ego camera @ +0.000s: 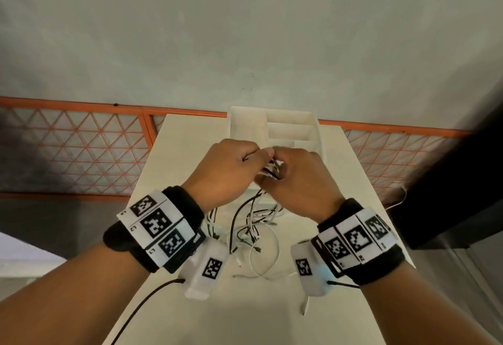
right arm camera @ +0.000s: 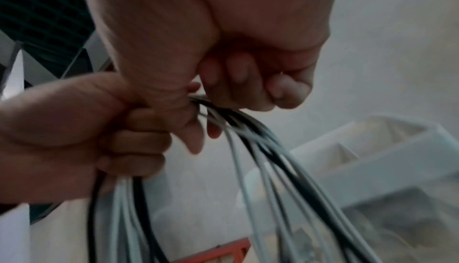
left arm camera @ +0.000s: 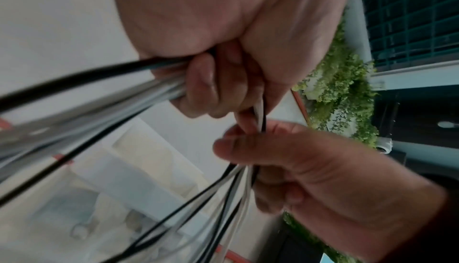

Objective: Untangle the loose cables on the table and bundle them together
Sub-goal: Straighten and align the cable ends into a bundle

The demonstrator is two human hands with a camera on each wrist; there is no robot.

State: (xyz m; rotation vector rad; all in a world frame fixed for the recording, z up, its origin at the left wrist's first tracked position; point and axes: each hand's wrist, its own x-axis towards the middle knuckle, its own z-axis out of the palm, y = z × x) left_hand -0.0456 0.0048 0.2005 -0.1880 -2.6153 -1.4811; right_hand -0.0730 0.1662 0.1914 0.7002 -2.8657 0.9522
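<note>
Both forearms fill the lower corners of the head view, each strapped with a black wristband carrying printed markers, and they meet at the centre of the frame where the left hand (ego camera: 227, 170) and right hand (ego camera: 296, 178) are pressed close together, fingers curled tight round the cables (ego camera: 272, 172). That black and white bunch is lifted clear of the table (ego camera: 174, 176) at the grip, while its loose ends (ego camera: 253, 233) hang down and lie in loops on the tabletop just below the hands. Seen from the left wrist, the strands pass through one fist, cross a short gap and enter the other. Gathering into one bundle looks to be the step in hand, though tangles remain in the trailing part. To do it well, one hand should keep a firm hold while the other slides down the strands, drawing them parallel and teasing out crossings rather than yanking. Beyond the hands, toward the upper centre, stands a white compartmented box (ego camera: 288, 127), with an orange lattice railing (ego camera: 81, 151) behind.
</note>
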